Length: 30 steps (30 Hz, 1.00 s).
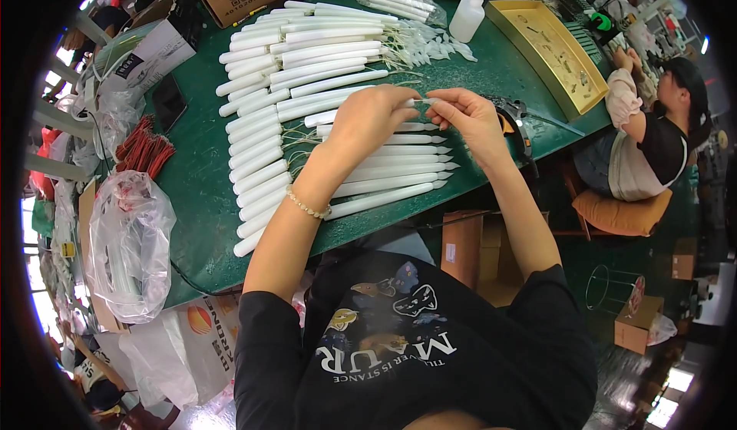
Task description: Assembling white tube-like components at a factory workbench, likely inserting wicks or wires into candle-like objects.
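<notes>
Rows of white taper candle sticks (pixel 257 158) lie on the green table, many with thin pale wires (pixel 399 46) at one end. Nearest me, several finished-looking candles (pixel 391 175) carry pointed flame-shaped tips. Above them, my left hand (pixel 375 119) is closed, its fingertips pinching the end of a white candle stick mostly hidden by the hand. My right hand (pixel 470 121) pinches a small whitish tip (pixel 427 101) against that end, fingertips close to the left ones. Loose translucent flame tips (pixel 437 44) are heaped beyond my hands.
A white squeeze bottle (pixel 467 17) and a shallow yellow box (pixel 546 54) with small pieces stand at the far right. Behind the box's near corner lies a black tape-like tool (pixel 516 127). Red wires (pixel 146 147) and a plastic bag (pixel 129 238) lie left. Another person (pixel 645 138) sits right.
</notes>
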### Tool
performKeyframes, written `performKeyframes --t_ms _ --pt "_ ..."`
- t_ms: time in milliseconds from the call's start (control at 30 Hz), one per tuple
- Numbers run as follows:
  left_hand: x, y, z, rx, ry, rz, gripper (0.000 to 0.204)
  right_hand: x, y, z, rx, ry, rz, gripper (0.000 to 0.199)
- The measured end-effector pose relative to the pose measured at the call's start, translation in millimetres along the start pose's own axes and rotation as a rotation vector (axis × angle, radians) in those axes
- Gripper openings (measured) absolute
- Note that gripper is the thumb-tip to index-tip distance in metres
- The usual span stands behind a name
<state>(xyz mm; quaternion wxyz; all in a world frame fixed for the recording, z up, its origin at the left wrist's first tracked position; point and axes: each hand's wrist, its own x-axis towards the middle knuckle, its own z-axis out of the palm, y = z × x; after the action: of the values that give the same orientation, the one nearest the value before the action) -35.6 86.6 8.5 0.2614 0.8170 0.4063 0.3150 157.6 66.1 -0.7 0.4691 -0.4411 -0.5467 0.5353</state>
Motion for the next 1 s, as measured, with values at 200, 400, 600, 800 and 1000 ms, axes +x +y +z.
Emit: performKeyframes --t_ms 200,400,600,800,1000 --pt "1.0 -11.8 0.9 0.117 0.011 0.157 0.021 0.6 0.1 0.8 -0.058 -0.014 -0.007 0.021" --pt "-2.6 -9.8 -1.4 0.032 -0.007 0.073 0.023 2.9 1.6 3.9 -0.104 -0.020 -0.013 0.020" --pt "1.7 -18.1 5.6 0.111 -0.042 0.068 0.025 6.8 -1.9 1.7 -0.240 -0.049 -0.020 0.017" --pt "3.7 -20.9 5.1 0.111 -0.104 0.028 0.027 10.6 -2.9 1.8 -0.275 -0.093 -0.032 0.017" --pt "6.2 -19.7 -4.9 0.069 -0.186 -0.001 0.028 13.1 -13.6 0.6 -0.357 -0.137 -0.010 0.017"
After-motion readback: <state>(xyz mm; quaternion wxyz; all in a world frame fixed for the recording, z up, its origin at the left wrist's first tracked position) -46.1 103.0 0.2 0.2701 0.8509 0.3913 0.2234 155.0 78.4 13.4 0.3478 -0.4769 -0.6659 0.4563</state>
